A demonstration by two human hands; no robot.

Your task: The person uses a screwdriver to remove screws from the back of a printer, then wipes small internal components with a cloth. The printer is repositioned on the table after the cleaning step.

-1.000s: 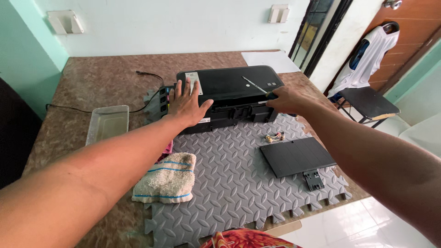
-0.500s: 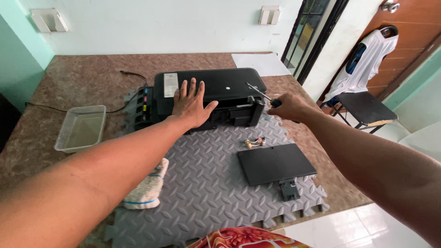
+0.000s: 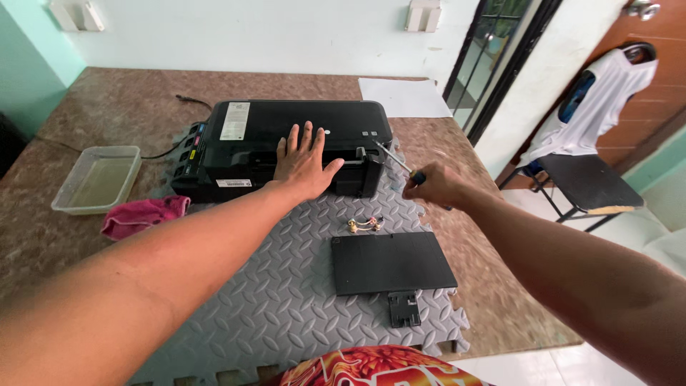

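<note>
Both hands are busy: my left hand (image 3: 304, 161) lies flat, fingers spread, on the black plastic printer (image 3: 286, 146) at the mat's far edge; my right hand (image 3: 431, 186) grips a thin screwdriver (image 3: 397, 164), tip seemingly at the printer's right end.

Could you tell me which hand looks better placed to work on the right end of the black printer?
Probably the right hand: its fingers grip a thin metal screwdriver whose tip already points at the right end of the black rectangular printer. The left hand lies flat on the printer's top, seemingly steadying it.
</note>
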